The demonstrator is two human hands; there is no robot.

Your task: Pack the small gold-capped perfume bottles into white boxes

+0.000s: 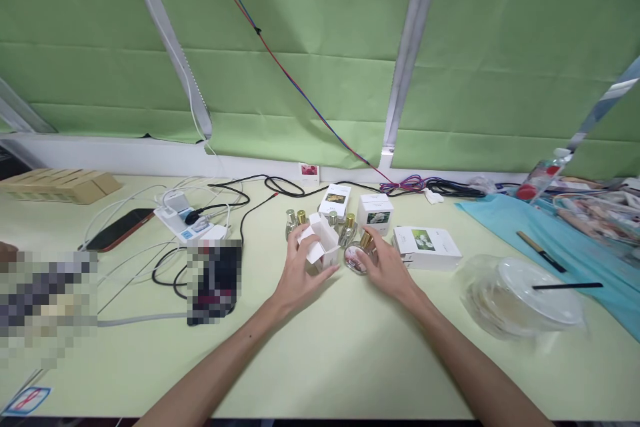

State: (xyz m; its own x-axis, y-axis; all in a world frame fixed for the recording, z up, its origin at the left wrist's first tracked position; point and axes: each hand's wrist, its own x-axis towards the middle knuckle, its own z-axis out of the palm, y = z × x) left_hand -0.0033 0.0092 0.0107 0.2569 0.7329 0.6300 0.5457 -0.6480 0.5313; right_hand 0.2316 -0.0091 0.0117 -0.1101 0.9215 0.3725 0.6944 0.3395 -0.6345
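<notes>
White card formed the open box (327, 240) in the left hand (300, 273), as seen in the head view; its fingers curved around one side, gripping it, with flaps standing up and the opening tilted so that its contents could not be told. Just to the right, near the middle of the table (360, 360), the right hand (395, 273) pinched the round bottle (355, 259) between thumb and fingers, by its gold cap and side. Whether that bottle touched the table was unclear.

Small gold-capped bottles (347, 232) stood behind the open box, partly hidden by it. Beyond them were a yellow-flower box (335, 199) and a cube-shaped box (375, 213); a long box (427, 248) lay right of the right hand. What these held could not be seen.

Farther right, a clear bag (477, 307) wrapped a white-lidded tub (540, 287), with a black stick (567, 285) across its top. Tan boxes (60, 185) sat at the far left.
</notes>
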